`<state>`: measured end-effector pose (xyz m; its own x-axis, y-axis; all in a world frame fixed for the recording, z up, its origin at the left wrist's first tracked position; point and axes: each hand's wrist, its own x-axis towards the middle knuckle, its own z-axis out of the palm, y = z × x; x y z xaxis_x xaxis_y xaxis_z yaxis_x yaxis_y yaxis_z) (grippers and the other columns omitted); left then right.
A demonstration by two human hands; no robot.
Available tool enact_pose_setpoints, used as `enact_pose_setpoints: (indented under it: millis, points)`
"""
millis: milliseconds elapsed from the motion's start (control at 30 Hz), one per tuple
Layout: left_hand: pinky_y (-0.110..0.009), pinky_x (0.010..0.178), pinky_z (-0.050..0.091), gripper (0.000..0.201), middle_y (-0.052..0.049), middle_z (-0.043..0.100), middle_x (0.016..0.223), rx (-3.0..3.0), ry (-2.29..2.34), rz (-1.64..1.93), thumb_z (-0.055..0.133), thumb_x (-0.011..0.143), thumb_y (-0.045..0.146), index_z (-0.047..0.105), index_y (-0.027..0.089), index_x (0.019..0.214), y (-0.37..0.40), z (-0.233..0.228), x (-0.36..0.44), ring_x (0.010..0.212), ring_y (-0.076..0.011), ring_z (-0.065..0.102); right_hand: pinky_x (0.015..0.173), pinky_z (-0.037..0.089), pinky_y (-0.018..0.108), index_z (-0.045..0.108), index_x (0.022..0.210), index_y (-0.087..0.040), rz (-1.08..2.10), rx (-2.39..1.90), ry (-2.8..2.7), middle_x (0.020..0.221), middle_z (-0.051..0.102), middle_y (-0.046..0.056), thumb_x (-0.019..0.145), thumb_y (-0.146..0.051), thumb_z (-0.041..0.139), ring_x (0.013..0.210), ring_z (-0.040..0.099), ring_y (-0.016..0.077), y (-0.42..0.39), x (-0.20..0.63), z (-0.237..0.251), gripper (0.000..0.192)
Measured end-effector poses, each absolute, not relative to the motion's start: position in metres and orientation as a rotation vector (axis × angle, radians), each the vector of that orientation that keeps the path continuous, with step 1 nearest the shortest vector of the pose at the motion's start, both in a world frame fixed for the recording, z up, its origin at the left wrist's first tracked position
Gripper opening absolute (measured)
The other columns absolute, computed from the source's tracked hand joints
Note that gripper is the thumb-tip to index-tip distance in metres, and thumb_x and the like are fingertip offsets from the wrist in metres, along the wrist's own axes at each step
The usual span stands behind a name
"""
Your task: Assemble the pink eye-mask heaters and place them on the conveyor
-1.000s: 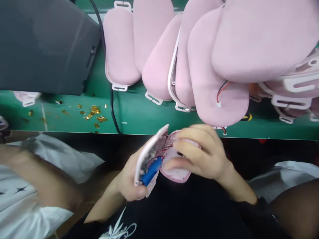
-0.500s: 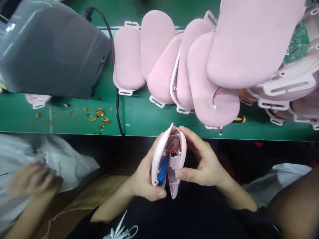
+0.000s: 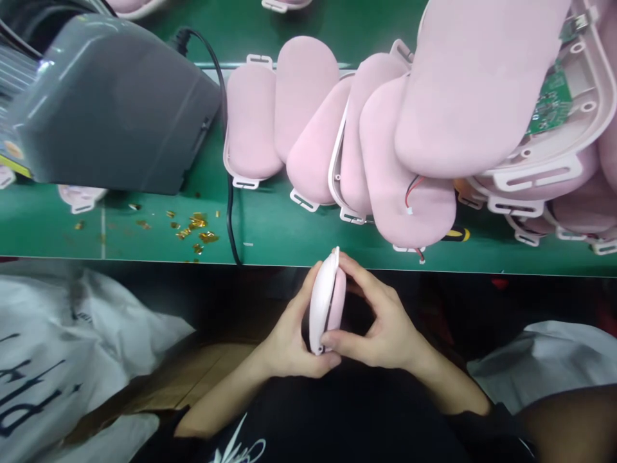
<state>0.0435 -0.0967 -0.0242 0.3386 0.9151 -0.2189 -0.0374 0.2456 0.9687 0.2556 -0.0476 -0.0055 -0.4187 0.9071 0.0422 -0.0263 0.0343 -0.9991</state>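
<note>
Pink case (image 3: 326, 302) on edge, long axis upright, pinched shut between left hand (image 3: 289, 341) and right hand (image 3: 380, 328), pink shells (image 3: 385, 141) crowding green bench (image 3: 144, 238) beyond

No legible text or labels

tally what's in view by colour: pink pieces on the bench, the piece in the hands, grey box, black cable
pink pads lined up on the green bench: at least 7, more cut off at right
pink shell held by left hand and right hand: 1
grey box: 1
black cable: 1
total: at least 10
</note>
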Motion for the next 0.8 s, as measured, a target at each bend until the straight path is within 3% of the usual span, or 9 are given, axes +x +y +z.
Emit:
enact_pose_setpoints:
  millis: [167,233,400,533,600,667,800]
  points:
    - [-0.067,0.135,0.033,0.120,-0.018,0.045,0.176,0.974,0.882,0.944,0.091,0.077,0.065,0.032,0.028,0.175,-0.092,-0.023,0.044,0.161,-0.0481,0.045,0.120,0.059,0.052,0.039,0.169,-0.027,1.472,-0.807,-1.479,0.168,0.052,0.016,0.089,-0.030,0.073,0.150,0.061,0.0333,-0.040,0.267,-0.001,0.087]
    - [-0.066,0.137,0.030,0.121,-0.018,0.042,0.177,0.980,0.890,0.944,0.091,0.076,0.067,0.034,0.026,0.175,-0.092,-0.022,0.040,0.163,-0.0479,0.042,0.122,0.057,0.055,0.045,0.164,-0.026,1.382,-0.873,-1.542,0.161,0.057,0.015,0.088,-0.026,0.065,0.149,0.060,0.0335,-0.035,0.272,0.004,0.079]
    - [-0.067,0.139,0.022,0.126,-0.018,0.041,0.178,1.065,0.942,0.869,0.097,0.071,0.057,0.033,0.027,0.175,-0.098,-0.027,0.031,0.165,-0.0479,0.039,0.106,0.067,0.047,0.069,0.139,-0.020,0.992,-1.142,-1.838,0.152,0.060,0.017,0.096,-0.018,0.063,0.126,0.073,0.0269,-0.027,0.272,0.020,0.043]
    - [-0.066,0.139,0.023,0.123,-0.018,0.044,0.176,1.017,0.933,0.865,0.098,0.072,0.055,0.035,0.029,0.175,-0.096,-0.028,0.032,0.164,-0.0461,0.042,0.104,0.068,0.049,0.081,0.111,-0.019,0.838,-1.141,-2.047,0.145,0.067,0.016,0.103,-0.023,0.065,0.128,0.072,0.0300,-0.024,0.267,0.026,0.019]
    - [-0.068,0.138,0.024,0.120,-0.019,0.048,0.173,0.989,0.928,0.882,0.099,0.072,0.055,0.039,0.027,0.173,-0.093,-0.026,0.035,0.162,-0.0470,0.044,0.106,0.067,0.050,0.080,0.114,-0.019,0.881,-1.072,-2.065,0.143,0.070,0.015,0.104,-0.023,0.065,0.128,0.072,0.0296,-0.023,0.268,0.026,0.018]
    - [-0.071,0.137,0.025,0.116,-0.020,0.050,0.171,0.942,0.911,0.923,0.097,0.073,0.058,0.044,0.027,0.170,-0.090,-0.021,0.038,0.162,-0.0479,0.044,0.112,0.064,0.051,0.074,0.133,-0.019,0.993,-0.949,-1.974,0.153,0.066,0.017,0.104,-0.023,0.065,0.137,0.069,0.0302,-0.022,0.273,0.022,0.030]
    - [-0.077,0.133,0.029,0.108,-0.021,0.059,0.160,0.841,0.894,0.962,0.092,0.076,0.065,0.048,0.026,0.167,-0.086,-0.011,0.042,0.154,-0.0491,0.053,0.128,0.051,0.056,0.034,0.173,-0.030,1.389,-0.783,-1.689,0.176,0.045,0.015,0.102,-0.033,0.072,0.158,0.053,0.0317,-0.024,0.281,0.007,0.080]
